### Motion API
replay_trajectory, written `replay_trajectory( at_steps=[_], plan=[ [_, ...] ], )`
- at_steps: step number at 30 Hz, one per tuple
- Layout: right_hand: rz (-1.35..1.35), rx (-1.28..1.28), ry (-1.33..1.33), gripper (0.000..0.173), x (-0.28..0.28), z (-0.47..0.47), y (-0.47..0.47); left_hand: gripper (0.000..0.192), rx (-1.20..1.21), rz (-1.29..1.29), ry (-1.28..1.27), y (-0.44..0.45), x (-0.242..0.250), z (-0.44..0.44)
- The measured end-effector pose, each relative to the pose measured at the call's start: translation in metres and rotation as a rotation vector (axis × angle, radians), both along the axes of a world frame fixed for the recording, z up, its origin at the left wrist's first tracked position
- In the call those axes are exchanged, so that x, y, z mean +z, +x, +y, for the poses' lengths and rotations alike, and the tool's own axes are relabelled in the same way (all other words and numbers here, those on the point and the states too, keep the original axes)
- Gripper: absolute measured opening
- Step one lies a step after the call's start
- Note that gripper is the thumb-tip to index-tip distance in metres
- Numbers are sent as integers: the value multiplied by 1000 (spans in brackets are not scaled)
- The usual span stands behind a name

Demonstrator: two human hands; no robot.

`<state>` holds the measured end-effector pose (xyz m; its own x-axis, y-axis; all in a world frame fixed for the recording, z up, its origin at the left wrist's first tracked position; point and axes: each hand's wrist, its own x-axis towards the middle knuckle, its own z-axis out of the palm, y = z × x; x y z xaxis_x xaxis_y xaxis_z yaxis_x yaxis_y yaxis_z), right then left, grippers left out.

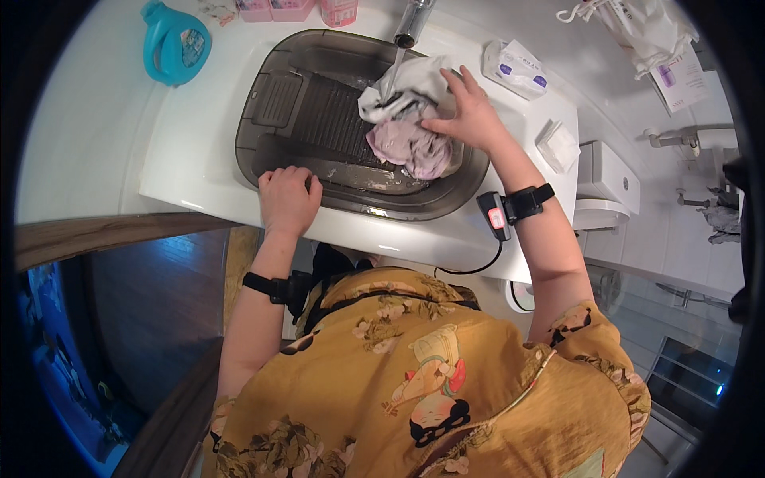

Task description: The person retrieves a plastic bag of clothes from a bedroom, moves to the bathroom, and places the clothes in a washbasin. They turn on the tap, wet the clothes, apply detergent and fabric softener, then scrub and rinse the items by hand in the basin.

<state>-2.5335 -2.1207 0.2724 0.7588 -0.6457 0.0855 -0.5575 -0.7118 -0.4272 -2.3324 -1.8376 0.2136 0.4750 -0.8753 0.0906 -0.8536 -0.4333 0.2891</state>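
Observation:
A translucent grey plastic washbasin with a ribbed washboard floor sits in the white sink. Curled over its near left rim, the fingers of my left hand grip the edge. My right hand is spread above the right side of the basin, thumb and fingers apart, at the wet cloths; whether it presses on them is unclear. Under it lie a white cloth with dark markings and a bunched pale pink cloth. From the chrome faucet, water runs onto the white cloth.
A teal detergent bottle stands on the left of the white sink counter. Pink containers line the back. A tissue pack and a white folded stack lie at the right. A toilet stands beyond.

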Motion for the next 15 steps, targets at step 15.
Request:
replay_trajectory(
  at_steps=[15],
  plan=[
    [792, 110, 67, 137, -79, 46, 2, 19, -8, -10, -44, 0, -1, 1]
  ],
)
